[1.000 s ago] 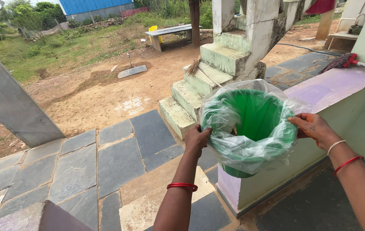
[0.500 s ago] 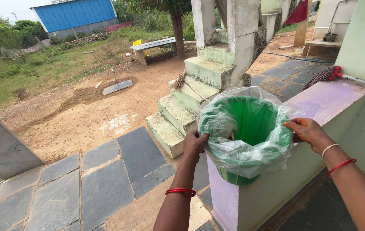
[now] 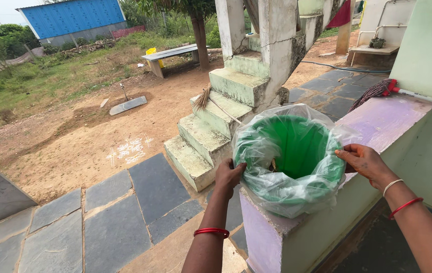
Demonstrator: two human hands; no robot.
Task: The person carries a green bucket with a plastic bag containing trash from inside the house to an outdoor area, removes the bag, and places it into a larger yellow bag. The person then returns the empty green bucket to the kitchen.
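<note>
A person's left hand point(image 3: 229, 175) and right hand point(image 3: 365, 161) grip opposite sides of a green plastic bucket point(image 3: 297, 146), each closed on the clear plastic liner point(image 3: 276, 189) that is folded over the bucket's rim. The left hand's fingers are curled around the near-left edge, pinching the film against the rim; the right hand's thumb and fingers clasp the film at the far-right edge. The bucket sits between the two hands, tilted toward the camera, its underside at the corner of a low lilac-topped wall point(image 3: 388, 119); whether it rests there or is held just above cannot be told. A red bangle point(image 3: 212, 232) circles the left wrist, and a red and a white bangle point(image 3: 400, 199) circle the right.

Beyond the left hand, worn concrete steps point(image 3: 211, 134) climb to a pillar, with a straw broom point(image 3: 203, 98) lying across them. Further past the right hand, a red-headed mop point(image 3: 385, 88) lies on the wall's top. Below the left hand, grey stone paving point(image 3: 115, 222) meets bare earth bearing a white chalk drawing point(image 3: 127, 149). A bench point(image 3: 170, 53) and a blue-roofed shed point(image 3: 72, 17) stand well beyond.
</note>
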